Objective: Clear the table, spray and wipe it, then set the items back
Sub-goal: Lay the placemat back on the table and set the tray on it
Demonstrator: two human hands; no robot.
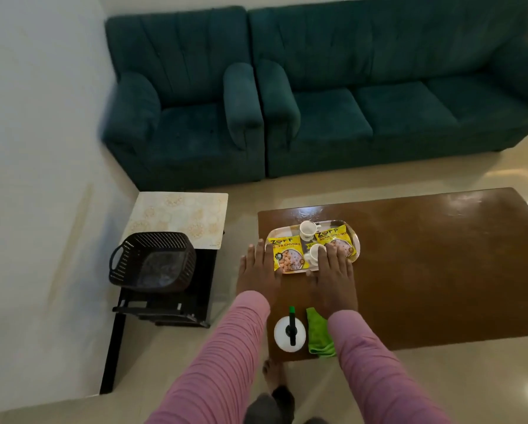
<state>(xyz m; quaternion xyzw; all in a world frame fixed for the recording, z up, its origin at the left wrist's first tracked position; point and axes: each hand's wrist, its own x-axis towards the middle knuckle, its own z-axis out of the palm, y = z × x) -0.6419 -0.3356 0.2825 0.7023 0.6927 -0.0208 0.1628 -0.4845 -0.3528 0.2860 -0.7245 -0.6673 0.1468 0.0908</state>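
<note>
Nearest me, the spray bottle (289, 333) and the green cloth (318, 335) sat side by side at the near edge of the tabletop (440, 255), handy for the cleaning step, I judged, and untouched. Beyond them I had both arms out in pink sleeves. My left hand (258, 272) lay flat, fingers spread, at the tray's (356, 240) left end, its grip wide and holding nothing. My right hand (333, 276) was spread the same way over the tray's near edge, beside the near cup (314, 254), also empty. I read this as lining up to lift the tray whole, which would spare moving each thing singly. On the tray lay two yellow packets (287, 254) and a far cup (307, 229). Left of the tabletop, a black basket (152, 261) stood on a side stand. Farthest off was the sofa (379, 87).
</note>
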